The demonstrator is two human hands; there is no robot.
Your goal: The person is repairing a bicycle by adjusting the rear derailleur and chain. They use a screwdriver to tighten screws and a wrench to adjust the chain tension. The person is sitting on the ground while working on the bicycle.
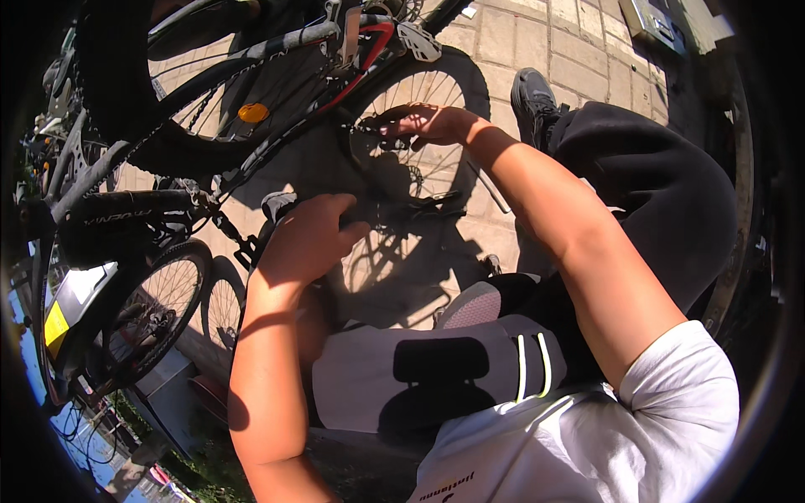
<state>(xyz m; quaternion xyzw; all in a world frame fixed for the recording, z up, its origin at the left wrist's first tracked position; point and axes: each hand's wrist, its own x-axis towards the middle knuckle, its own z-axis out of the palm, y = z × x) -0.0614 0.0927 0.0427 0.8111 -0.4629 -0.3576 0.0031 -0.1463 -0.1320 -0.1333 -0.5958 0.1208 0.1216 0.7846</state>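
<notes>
In front of me a bicycle's spoked wheel (471, 80) stands low over the paving, partly in shadow. My right hand (432, 124) reaches over its spokes, fingers bent together at a small dark part near the wheel's middle. What they grip there is too dark to make out. Closer to me, my left hand (309, 233) hangs with its thumb apart from the curled index finger and nothing visible between them. Its other fingers are hidden. A small grey piece (277, 201) shows just beyond its knuckles. Above the wheel run a black and red frame (376, 46) and a pale pedal (419, 42).
More bicycles crowd the left, with another wheel (163, 306) and an orange reflector (252, 112). My dark shoe (535, 99) rests on the paving (495, 42), right of the wheel. A metal box (654, 25) stands far right. My bent legs frame the near side.
</notes>
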